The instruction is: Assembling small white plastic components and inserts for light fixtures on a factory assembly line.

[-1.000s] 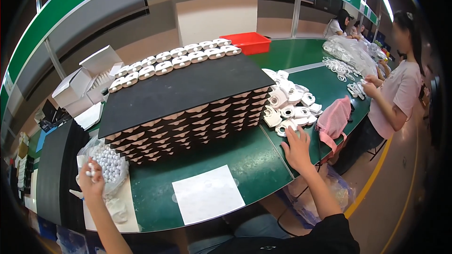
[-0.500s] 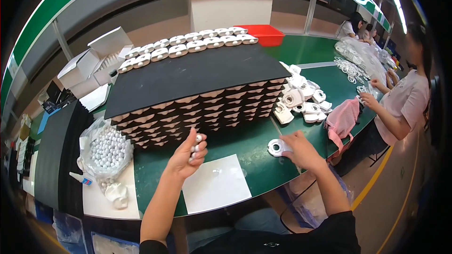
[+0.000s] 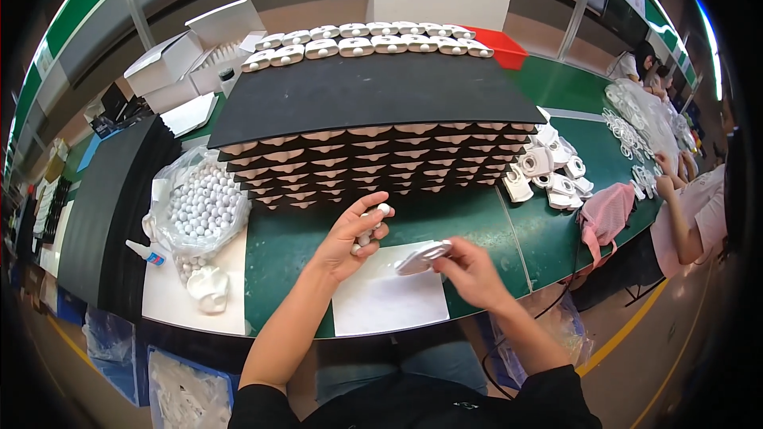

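Ball about to meet white housing.
Left hand (image 3: 350,240) grip pinches small white balls (image 3: 373,222); right hand (image 3: 470,270) clamps the flat white plastic housing (image 3: 424,257); next needs careful alignment.

My curled left hand (image 3: 350,240) is hiding most of the small white balls (image 3: 372,222) I'm gripping.

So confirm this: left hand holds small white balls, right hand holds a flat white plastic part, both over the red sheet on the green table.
Not quite. The head view shows the sheet is white, not red. The rest stands: the left hand holds small white balls, the right hand holds a flat white plastic part, both over that sheet on the green table.
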The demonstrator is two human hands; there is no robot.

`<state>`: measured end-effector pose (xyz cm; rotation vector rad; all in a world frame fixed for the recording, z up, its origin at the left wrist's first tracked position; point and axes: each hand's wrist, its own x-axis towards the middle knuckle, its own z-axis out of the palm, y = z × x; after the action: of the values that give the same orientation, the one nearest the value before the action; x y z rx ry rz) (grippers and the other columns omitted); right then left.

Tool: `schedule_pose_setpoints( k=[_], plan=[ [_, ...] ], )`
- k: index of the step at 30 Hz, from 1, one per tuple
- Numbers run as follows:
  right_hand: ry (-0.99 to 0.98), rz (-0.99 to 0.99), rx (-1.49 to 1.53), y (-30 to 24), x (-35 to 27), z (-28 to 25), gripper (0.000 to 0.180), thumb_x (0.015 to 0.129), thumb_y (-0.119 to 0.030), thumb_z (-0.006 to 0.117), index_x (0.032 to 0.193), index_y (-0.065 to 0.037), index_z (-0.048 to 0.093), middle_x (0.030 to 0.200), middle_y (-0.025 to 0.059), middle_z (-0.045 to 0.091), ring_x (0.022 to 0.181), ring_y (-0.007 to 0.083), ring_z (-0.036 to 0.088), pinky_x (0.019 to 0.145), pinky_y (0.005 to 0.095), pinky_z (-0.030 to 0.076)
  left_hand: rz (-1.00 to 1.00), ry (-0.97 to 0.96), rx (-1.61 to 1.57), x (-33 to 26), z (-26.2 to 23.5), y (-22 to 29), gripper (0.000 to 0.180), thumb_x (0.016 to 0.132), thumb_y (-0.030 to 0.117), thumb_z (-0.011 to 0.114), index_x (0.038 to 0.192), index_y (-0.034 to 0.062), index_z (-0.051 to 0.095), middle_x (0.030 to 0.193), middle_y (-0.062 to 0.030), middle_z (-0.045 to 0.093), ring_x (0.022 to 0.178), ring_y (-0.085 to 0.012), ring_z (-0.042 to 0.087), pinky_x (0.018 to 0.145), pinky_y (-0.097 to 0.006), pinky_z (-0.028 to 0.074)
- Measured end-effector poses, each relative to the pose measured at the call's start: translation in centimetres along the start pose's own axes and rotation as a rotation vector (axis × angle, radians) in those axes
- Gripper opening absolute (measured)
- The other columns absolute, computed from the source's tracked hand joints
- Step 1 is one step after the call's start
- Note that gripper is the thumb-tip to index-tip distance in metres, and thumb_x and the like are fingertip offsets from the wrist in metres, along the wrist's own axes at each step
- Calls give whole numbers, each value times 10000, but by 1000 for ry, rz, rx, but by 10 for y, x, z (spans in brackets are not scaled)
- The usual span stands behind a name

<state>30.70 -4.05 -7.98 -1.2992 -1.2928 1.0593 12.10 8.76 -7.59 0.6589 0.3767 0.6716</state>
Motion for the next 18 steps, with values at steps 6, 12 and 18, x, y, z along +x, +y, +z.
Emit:
schedule_pose_setpoints(
  k=[6, 12, 18],
  plan=[
    [46, -24, 77, 35, 13, 25, 131, 851, -64, 529, 954, 17, 519, 817, 52, 594, 743, 100, 552, 663, 238, 449, 21, 20, -16, 2, -5, -3, 195, 841, 183, 597, 988, 82, 519, 884, -8, 517, 646, -53, 414, 375, -128, 253],
    [37, -62, -123, 28, 11, 25, 128, 860, -54, 519, 971, 11, 515, 845, 41, 585, 747, 75, 537, 665, 220, 445, -4, 40, -76, 4, -8, -7, 167, 836, 210, 608, 939, 89, 554, 840, -2, 522, 617, -46, 418, 370, -138, 246],
    [50, -164, -310, 28, 11, 26, 111, 827, -29, 539, 930, 9, 524, 807, 88, 582, 690, 117, 550, 614, 245, 440, 35, 30, -14, 5, -9, -9, 254, 838, 199, 605, 1055, 78, 553, 911, -23, 535, 623, -43, 419, 373, -136, 253]
  ],
)
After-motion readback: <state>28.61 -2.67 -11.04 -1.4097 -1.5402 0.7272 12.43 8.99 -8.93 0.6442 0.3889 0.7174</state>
